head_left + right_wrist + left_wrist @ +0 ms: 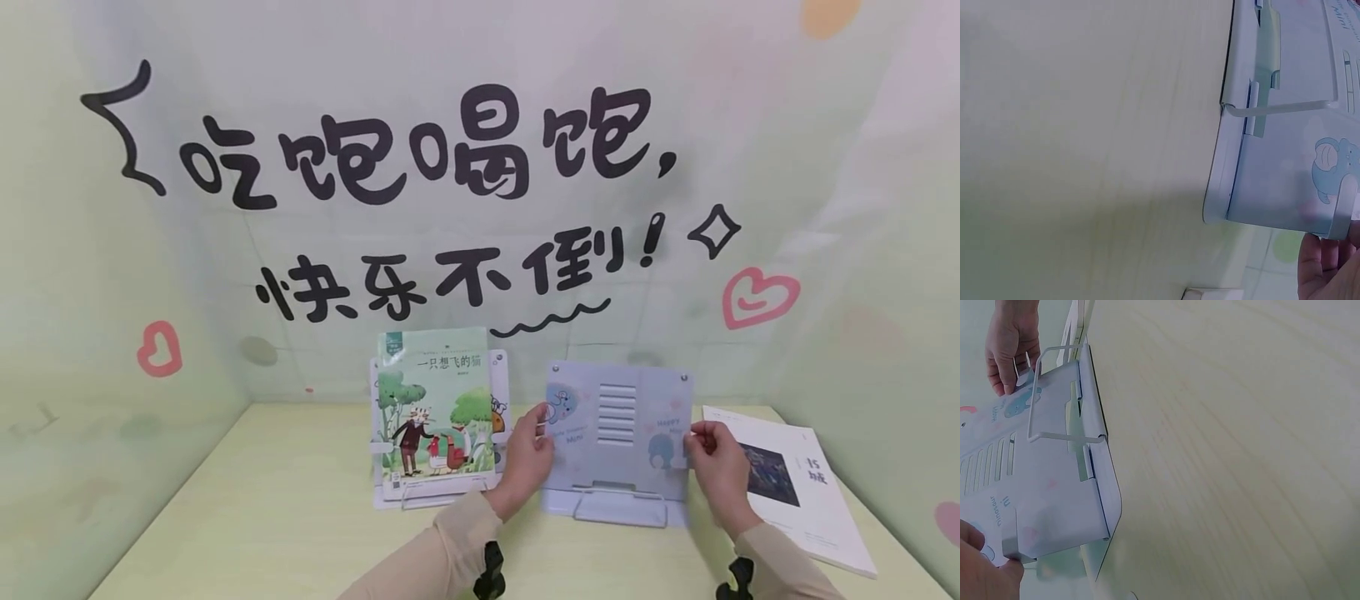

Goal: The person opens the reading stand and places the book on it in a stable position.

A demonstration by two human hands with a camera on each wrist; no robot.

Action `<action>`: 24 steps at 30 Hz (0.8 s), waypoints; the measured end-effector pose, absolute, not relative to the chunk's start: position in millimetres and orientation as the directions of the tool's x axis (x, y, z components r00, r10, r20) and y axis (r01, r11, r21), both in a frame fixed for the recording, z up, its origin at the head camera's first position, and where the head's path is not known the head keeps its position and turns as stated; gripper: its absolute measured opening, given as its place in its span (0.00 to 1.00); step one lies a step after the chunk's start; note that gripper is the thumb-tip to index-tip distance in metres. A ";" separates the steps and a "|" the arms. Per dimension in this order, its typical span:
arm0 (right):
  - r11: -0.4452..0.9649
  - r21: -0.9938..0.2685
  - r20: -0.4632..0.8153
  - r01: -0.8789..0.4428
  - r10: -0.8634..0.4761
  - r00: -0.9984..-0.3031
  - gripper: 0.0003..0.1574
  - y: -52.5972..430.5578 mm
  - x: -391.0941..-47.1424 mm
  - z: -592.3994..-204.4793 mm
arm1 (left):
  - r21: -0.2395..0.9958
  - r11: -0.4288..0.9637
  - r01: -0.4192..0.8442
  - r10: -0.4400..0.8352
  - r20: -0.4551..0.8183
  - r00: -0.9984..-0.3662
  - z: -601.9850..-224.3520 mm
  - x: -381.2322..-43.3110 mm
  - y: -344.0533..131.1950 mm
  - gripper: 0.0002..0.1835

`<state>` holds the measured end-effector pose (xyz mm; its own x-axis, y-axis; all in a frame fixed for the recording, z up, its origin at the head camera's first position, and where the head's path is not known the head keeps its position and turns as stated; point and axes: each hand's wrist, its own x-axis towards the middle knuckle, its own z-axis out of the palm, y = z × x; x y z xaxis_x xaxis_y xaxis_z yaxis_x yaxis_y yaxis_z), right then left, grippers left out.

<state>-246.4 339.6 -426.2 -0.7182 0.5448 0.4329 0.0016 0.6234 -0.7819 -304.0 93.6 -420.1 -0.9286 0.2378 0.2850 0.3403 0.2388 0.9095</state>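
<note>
A pale lilac metal book stand (pixel 617 467) stands upright on its base, leaning slightly back, with elephant prints, slots in its panel and a wire page holder (pixel 622 522) folded out in front. My left hand (pixel 529 462) grips its left edge, the fingers beside a small side clip (pixel 1010 534). On the opposite edge, my right hand (pixel 720 471) pinches the panel by the other side clip (pixel 1342 209). The back of the stand is hidden.
Left of it, a green illustrated picture book (pixel 442 400) rests on a similar stand (pixel 498 375). A white book (pixel 817 500) with a dark picture lies flat on the right of the wooden table (pixel 285 500). Behind rises a printed wall (pixel 480 50) with black lettering.
</note>
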 end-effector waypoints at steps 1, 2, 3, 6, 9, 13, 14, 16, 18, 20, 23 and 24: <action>0.622 -0.783 0.430 0.005 0.547 -0.718 0.06 340.2 -248.0 -426.1 | 0.910 0.238 0.340 0.240 0.284 -0.928 -420.0 -303.7 94.0 0.27; 0.617 -0.786 0.417 0.018 0.552 -0.722 0.06 340.4 -248.8 -425.2 | 0.910 0.238 0.339 0.240 0.283 -0.928 -420.0 -303.6 94.3 0.28; 0.615 -0.788 0.404 0.033 0.556 -0.727 0.07 340.3 -249.1 -423.7 | 0.912 0.237 0.335 0.243 0.278 -0.929 -419.7 -303.4 94.7 0.28; 0.614 -0.786 0.361 0.081 0.561 -0.745 0.08 340.6 -250.5 -420.5 | 0.912 0.231 0.339 0.244 0.283 -0.928 -420.4 -303.3 95.6 0.28; 0.607 -0.789 0.339 0.096 0.560 -0.756 0.09 341.4 -252.4 -418.8 | 0.916 0.229 0.330 0.245 0.274 -0.930 -421.3 -303.2 96.5 0.28; 0.607 -0.788 0.332 0.101 0.557 -0.761 0.10 343.5 -256.6 -419.2 | 0.920 0.226 0.322 0.240 0.267 -0.933 -423.4 -303.9 97.9 0.28; 0.606 -0.788 0.331 0.103 0.560 -0.759 0.09 343.8 -257.5 -419.4 | 0.919 0.226 0.322 0.238 0.269 -0.933 -423.8 -304.2 98.4 0.28; 0.606 -0.789 0.332 0.101 0.558 -0.761 0.09 344.5 -259.0 -419.7 | 0.919 0.223 0.324 0.237 0.271 -0.933 -424.0 -304.3 98.9 0.28; 0.605 -0.791 0.335 0.093 0.556 -0.761 0.09 344.9 -260.2 -419.9 | 0.918 0.225 0.326 0.235 0.274 -0.933 -423.8 -304.3 99.2 0.28; 0.601 -0.794 0.332 0.093 0.557 -0.761 0.09 344.9 -261.3 -419.6 | 0.918 0.228 0.325 0.235 0.272 -0.933 -423.4 -304.4 99.4 0.28; 0.600 -0.794 0.328 0.097 0.558 -0.762 0.09 345.4 -263.8 -419.6 | 0.916 0.235 0.325 0.236 0.271 -0.933 -422.5 -304.2 99.2 0.28; 0.599 -0.795 0.326 0.099 0.559 -0.762 0.09 345.6 -264.7 -419.6 | 0.916 0.237 0.324 0.236 0.269 -0.934 -422.1 -304.1 99.2 0.29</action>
<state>-264.7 345.6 -419.6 -0.7625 0.5586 0.3264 0.0985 0.5989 -0.7948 -304.1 99.2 -422.1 -0.9337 0.2359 0.2693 0.3241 0.2375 0.9157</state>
